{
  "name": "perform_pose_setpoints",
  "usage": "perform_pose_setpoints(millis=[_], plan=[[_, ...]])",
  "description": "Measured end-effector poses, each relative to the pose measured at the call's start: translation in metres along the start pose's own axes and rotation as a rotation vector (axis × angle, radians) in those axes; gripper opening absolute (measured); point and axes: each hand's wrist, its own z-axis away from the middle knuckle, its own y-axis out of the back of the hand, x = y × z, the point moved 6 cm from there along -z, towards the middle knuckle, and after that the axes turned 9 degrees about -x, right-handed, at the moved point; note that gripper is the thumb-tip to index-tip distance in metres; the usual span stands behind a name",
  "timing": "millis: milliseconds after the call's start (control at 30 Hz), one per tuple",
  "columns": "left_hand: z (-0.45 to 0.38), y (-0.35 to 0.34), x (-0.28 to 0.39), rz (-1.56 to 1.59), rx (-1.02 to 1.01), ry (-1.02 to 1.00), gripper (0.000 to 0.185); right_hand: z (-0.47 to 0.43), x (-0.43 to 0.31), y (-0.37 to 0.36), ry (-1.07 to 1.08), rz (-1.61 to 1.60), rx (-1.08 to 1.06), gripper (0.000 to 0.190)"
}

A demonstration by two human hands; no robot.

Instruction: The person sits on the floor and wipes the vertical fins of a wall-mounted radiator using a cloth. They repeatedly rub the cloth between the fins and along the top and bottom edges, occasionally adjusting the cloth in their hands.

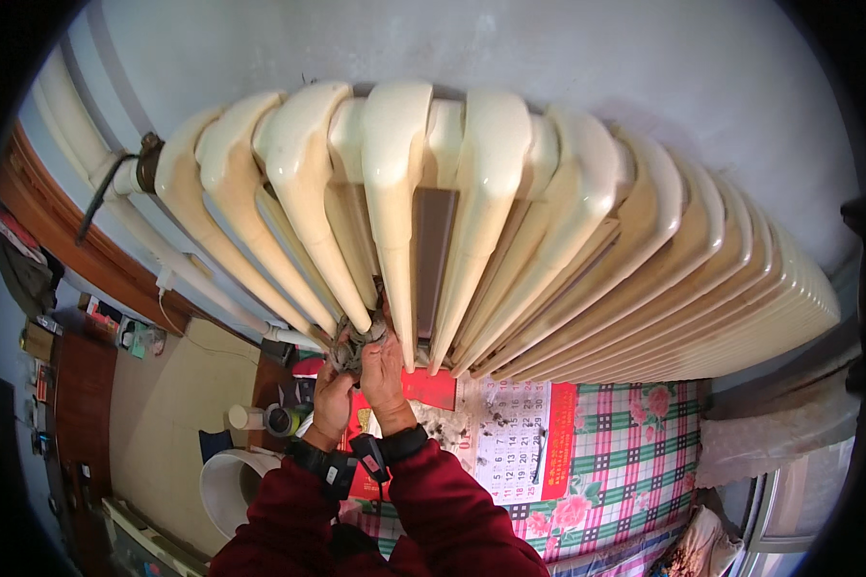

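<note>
A cream cast-iron radiator (397, 151) with many rounded columns hangs on the wall before me. A dirty grey rag (350, 350) is wrapped around the lower part of one column towards its left end. My left hand (332, 400) grips the rag from the left side. On the other side of that column, my right hand (381, 371) presses and holds the same rag, its fingertips partly hidden behind the column. Both wrists wear black bands, below dark red sleeves.
A pipe (141, 223) joins the radiator at the left. Underneath lie a printed calendar sheet (509, 461) with dark debris and a checked floral cloth (620, 433). A white bucket (224, 490) and a cup (245, 417) are at lower left. A curtain (772, 433) hangs by the window.
</note>
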Motion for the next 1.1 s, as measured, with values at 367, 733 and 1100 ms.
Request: perform_pose_setpoints(millis=[367, 733, 1100], plan=[[-0.001, 0.075, -0.212, 0.036, 0.099, 0.626, 0.036, 0.083, 0.237, -0.005, -0.550, -0.120, -0.149, 0.070], [0.025, 0.000, -0.060, -0.051, 0.041, 0.003, 0.054, 0.068, 0.080, 0.013, -0.235, -0.212, -0.050, 0.055], [0.002, -0.087, 0.219, -0.321, -0.039, -0.519, 0.058, -0.048, -0.216, 0.043, 0.293, -0.146, -0.084, 0.072]])
